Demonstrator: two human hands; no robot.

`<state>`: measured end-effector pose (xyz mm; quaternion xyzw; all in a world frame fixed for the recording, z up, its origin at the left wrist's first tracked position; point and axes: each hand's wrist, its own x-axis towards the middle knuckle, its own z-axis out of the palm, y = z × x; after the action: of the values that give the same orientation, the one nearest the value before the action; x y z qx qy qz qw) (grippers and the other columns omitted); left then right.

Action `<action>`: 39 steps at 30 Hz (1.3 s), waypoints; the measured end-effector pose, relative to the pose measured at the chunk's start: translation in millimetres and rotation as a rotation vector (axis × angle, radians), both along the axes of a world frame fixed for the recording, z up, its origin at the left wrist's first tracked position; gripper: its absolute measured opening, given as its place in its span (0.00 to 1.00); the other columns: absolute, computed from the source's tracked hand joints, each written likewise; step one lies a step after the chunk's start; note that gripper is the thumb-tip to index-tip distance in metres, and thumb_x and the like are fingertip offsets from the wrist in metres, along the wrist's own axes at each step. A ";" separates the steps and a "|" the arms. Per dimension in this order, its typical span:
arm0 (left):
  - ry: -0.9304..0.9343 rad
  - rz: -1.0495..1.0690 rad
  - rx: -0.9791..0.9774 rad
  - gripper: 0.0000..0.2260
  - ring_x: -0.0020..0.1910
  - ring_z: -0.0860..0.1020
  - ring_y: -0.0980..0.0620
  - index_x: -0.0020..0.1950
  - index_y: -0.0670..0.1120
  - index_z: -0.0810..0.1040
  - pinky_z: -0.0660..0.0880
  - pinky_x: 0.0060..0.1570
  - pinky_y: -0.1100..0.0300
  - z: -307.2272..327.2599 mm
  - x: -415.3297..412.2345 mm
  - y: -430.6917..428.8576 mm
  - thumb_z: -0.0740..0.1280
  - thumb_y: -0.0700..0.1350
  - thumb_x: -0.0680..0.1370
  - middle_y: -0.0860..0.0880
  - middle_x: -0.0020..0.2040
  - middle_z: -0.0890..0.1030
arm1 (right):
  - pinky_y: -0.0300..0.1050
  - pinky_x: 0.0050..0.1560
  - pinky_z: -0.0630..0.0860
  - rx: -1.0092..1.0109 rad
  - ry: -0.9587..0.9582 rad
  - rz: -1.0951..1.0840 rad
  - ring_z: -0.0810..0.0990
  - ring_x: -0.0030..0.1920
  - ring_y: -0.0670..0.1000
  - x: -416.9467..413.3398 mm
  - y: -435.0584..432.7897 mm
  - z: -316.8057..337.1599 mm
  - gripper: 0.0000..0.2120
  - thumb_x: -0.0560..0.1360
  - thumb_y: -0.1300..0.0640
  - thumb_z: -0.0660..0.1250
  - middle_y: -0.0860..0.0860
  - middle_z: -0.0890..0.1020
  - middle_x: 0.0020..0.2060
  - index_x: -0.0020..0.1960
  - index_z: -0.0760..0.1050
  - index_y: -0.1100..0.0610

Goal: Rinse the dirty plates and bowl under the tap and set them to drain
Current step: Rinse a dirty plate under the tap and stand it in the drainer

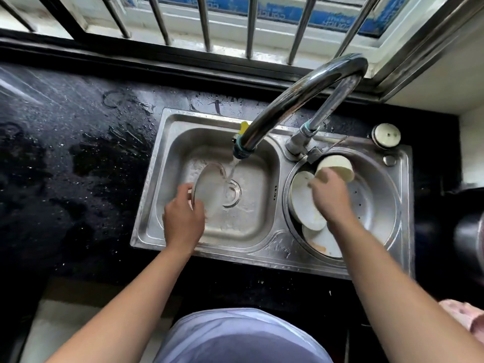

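Observation:
My left hand (183, 221) grips a white plate (209, 189) by its near rim, tilted on edge in the left basin (251, 226). Water runs from the tap (288, 100) just past the plate's right edge into the drain. My right hand (331, 197) holds a cream bowl (337, 166), turned on its side, over the round right basin (377, 195). Below that hand lie two white plates: one leaning (303, 200) and one flatter with orange stains (320, 242).
A wet black countertop (78, 166) spreads to the left of the steel sink. A round white lid (386, 135) sits at the sink's back right corner. Window bars (204, 22) run behind. A dark pot (468, 231) stands at the right edge.

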<state>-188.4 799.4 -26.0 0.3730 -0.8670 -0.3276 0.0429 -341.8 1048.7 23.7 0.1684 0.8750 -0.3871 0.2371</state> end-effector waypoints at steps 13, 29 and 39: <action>0.165 -0.226 0.272 0.14 0.34 0.82 0.46 0.54 0.54 0.85 0.81 0.29 0.52 -6.3 -1.4 -27.9 0.64 0.40 0.75 0.44 0.41 0.87 | 0.32 0.53 0.70 -0.247 -0.043 0.534 0.80 0.53 0.37 66.9 -50.7 -9.6 0.29 0.76 0.50 0.66 0.40 0.82 0.59 0.76 0.66 0.40; -0.376 0.089 1.400 0.11 0.17 0.69 0.54 0.46 0.40 0.77 0.63 0.15 0.68 -18.4 -12.9 53.2 0.63 0.46 0.83 0.39 0.33 0.83 | 0.45 0.25 0.81 -0.229 -0.532 0.032 0.81 0.23 0.55 41.5 18.8 11.9 0.09 0.75 0.63 0.61 0.56 0.79 0.23 0.42 0.76 0.68; -0.363 -0.176 1.042 0.10 0.29 0.82 0.46 0.61 0.46 0.81 0.75 0.26 0.60 -21.5 14.7 79.1 0.62 0.42 0.83 0.45 0.43 0.89 | 0.48 0.41 0.74 0.763 -0.080 0.255 0.80 0.47 0.62 -19.0 165.1 13.7 0.13 0.74 0.59 0.60 0.60 0.82 0.52 0.57 0.75 0.60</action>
<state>-173.7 878.5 -47.5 0.3215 -0.6118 -0.6458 -0.3245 -360.8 1213.8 37.4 0.1495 0.9598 0.0047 0.2376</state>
